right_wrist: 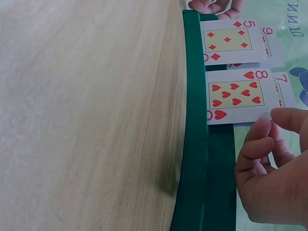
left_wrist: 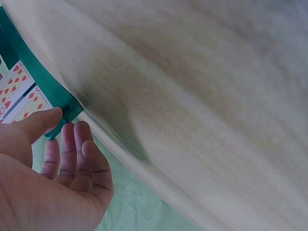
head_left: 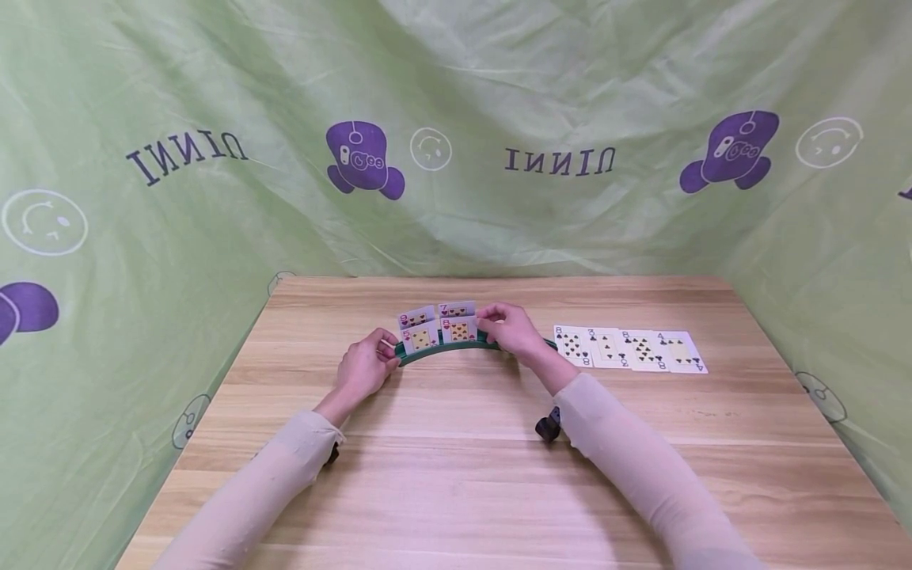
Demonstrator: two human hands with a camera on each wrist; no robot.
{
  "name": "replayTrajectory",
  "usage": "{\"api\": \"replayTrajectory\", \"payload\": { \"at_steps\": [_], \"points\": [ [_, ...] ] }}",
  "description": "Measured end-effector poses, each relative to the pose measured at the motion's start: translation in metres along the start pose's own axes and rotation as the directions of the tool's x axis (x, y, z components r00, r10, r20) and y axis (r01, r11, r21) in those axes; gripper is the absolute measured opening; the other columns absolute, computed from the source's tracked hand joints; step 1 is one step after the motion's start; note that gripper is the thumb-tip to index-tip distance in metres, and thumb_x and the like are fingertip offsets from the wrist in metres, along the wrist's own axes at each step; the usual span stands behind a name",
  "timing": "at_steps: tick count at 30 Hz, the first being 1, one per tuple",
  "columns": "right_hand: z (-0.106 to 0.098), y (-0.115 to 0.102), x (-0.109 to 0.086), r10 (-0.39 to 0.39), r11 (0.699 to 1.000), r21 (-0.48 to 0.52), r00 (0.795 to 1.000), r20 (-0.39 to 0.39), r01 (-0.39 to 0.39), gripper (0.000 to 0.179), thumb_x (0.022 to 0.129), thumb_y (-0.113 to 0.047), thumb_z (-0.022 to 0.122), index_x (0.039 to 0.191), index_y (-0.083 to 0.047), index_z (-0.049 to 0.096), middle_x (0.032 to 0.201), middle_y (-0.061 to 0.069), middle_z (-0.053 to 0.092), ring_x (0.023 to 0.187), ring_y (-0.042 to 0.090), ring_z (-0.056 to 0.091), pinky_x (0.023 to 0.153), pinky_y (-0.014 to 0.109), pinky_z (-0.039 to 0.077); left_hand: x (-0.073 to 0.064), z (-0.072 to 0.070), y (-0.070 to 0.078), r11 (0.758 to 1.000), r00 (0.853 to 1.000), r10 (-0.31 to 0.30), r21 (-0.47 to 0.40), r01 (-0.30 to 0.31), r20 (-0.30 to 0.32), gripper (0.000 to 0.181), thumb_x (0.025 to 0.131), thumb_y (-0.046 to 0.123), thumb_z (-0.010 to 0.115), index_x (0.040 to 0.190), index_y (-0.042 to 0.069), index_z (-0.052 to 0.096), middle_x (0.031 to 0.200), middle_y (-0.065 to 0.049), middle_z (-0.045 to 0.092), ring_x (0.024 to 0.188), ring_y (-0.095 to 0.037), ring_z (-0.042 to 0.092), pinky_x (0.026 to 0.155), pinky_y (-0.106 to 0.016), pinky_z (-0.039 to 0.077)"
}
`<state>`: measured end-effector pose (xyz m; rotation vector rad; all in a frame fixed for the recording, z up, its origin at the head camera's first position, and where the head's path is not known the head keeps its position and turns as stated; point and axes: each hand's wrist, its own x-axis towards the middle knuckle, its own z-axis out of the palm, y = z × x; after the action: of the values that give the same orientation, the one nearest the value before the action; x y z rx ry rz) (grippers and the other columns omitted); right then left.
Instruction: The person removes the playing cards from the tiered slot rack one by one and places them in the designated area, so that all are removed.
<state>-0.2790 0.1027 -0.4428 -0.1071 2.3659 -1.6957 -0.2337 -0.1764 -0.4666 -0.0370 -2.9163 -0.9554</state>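
As the right hand (head_left: 511, 327) pinches the eight of hearts (head_left: 457, 330) at the head view's centre, the left hand (left_wrist: 57, 185) pinches the green holder (left_wrist: 43, 77), left wrist view, upper left; right wrist view, upper right, the card probably wants square seating.

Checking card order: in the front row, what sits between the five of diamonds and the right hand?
The right wrist view shows the eight of hearts, in the green holder.

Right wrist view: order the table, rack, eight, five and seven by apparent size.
1. Table
2. Rack
3. Eight and five: too alike to rank; the eight looks slightly bigger, perhaps only from nearness to the camera
4. Seven: partly hidden, judged by its visible strip
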Motion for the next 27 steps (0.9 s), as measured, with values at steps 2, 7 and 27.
{"api": "replayTrajectory", "payload": {
  "at_steps": [2, 7, 27],
  "points": [
    [0.000, -0.001, 0.000, 0.000, 1.000, 0.003, 1.000, 0.003, 0.000, 0.019, 0.097, -0.019, 0.063, 0.112, -0.008, 0.065, 0.113, 0.011, 0.064, 0.077, 0.018, 0.058, 0.057, 0.023, 0.041, 0.000, 0.000, 0.000, 1.000, 1.000, 0.004, 0.000, -0.004, -0.002, 0.028, 0.083, 0.013, 0.079, 0.106, 0.017, 0.063, 0.094, 0.000, 0.075, 0.083, -0.016, 0.072, 0.073, -0.037, 0.049],
    [-0.001, -0.001, 0.000, 0.004, 1.000, 0.002, 1.000, 0.013, -0.004, 0.018, 0.097, -0.019, 0.063, 0.111, -0.008, 0.065, 0.115, 0.011, 0.063, 0.082, 0.024, 0.060, 0.058, 0.024, 0.041, -0.001, 0.000, 0.000, 1.000, 1.000, 0.003, -0.001, -0.003, -0.003, 0.028, 0.083, 0.013, 0.079, 0.106, 0.017, 0.063, 0.094, -0.001, 0.075, 0.083, -0.016, 0.072, 0.074, -0.038, 0.050],
    [-0.014, -0.007, -0.008, -0.058, 0.998, -0.025, 0.998, 0.017, 0.058, 0.015, 0.097, -0.017, 0.063, 0.110, -0.009, 0.064, 0.105, 0.009, 0.064, 0.071, 0.016, 0.056, 0.066, 0.031, 0.048, 0.000, 0.001, 0.000, 1.000, 1.000, 0.009, 0.006, -0.009, -0.001, 0.028, 0.083, 0.014, 0.078, 0.106, 0.016, 0.063, 0.094, -0.001, 0.074, 0.082, -0.016, 0.071, 0.072, -0.036, 0.049]
  ]
}}
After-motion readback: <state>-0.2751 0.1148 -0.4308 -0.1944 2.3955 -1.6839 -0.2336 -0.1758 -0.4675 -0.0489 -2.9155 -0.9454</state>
